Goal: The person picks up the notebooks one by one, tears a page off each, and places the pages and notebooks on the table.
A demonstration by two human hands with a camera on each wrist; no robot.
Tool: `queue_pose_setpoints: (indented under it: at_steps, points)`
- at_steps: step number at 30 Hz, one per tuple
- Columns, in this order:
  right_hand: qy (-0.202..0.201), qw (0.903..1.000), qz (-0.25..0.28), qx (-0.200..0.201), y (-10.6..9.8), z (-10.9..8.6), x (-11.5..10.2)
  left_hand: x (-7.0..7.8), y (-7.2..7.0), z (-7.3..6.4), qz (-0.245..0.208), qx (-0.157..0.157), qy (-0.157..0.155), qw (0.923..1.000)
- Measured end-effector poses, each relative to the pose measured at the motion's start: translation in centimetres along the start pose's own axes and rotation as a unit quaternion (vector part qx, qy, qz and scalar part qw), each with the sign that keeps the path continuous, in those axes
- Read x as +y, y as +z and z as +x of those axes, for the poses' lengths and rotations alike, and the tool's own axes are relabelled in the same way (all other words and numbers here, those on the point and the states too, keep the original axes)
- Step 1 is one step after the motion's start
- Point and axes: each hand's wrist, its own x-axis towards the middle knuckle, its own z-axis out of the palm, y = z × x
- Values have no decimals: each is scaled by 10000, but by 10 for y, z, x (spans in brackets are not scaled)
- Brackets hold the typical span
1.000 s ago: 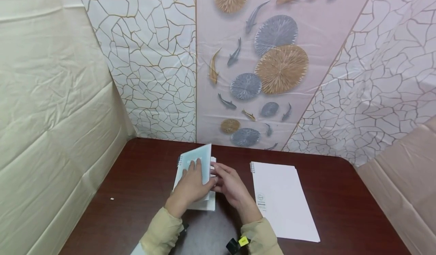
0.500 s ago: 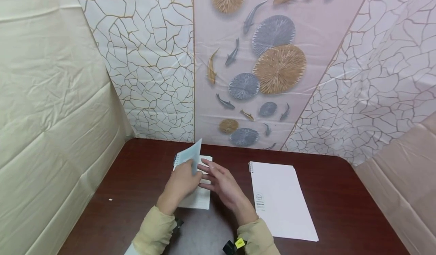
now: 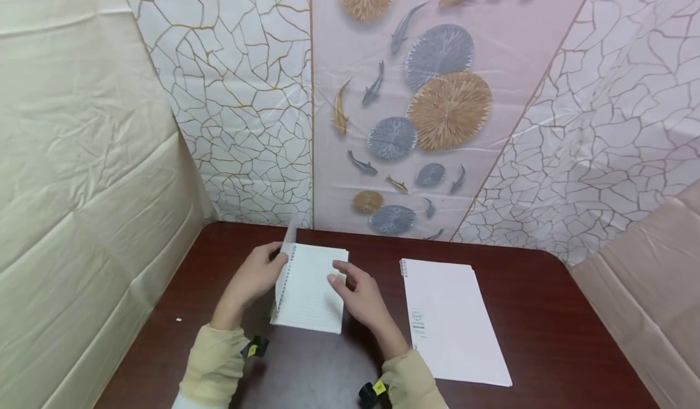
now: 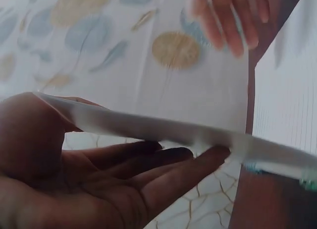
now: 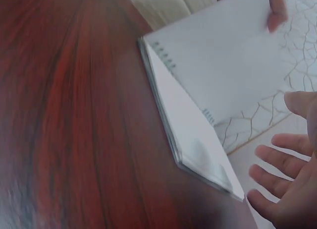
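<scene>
A spiral notebook (image 3: 314, 290) with lined pages lies on the dark table, its wire binding along the left side. My left hand (image 3: 248, 278) pinches the raised notebook cover (image 3: 290, 234), which stands nearly upright over the binding. In the left wrist view the cover passes between the thumb and the fingers (image 4: 173, 187). My right hand (image 3: 363, 293) hovers by the notebook's right edge, fingers loosely bent. Seen from the right wrist, that hand holds nothing, and the cover (image 5: 223, 60) shows a pale, plain inner side.
A larger white spiral-bound pad (image 3: 456, 324) lies shut on the right of the table (image 3: 552, 312). A tiny white scrap (image 3: 178, 319) is on the left. Beige cloth (image 3: 93, 154) hangs at the left, and a patterned curtain (image 3: 262, 105) stands behind.
My left hand has swung the light-blue cover up and leftward, baring the lined page. My right hand has stayed near the right edge, its fingers drawing in slightly.
</scene>
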Motion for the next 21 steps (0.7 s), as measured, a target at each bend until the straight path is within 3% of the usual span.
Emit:
queue_pose_setpoints:
  at_steps: [3, 7, 15, 21]
  points:
    - [111, 9991, -399, 61, -2, 1, 6, -6, -12, -1, -372, -139, -25, 9992]
    - [153, 9967, -795, -81, -6, 1, 13, -13, -26, -3, -400, -310, 10, 9987]
    - [280, 9950, -899, -335, -9, -1, 29, -33, -51, -9, -988, -913, 53, 9909]
    - [88, 9901, -1210, -701, -8, -1, 33, -43, -62, -15, -993, -1012, -100, 9899]
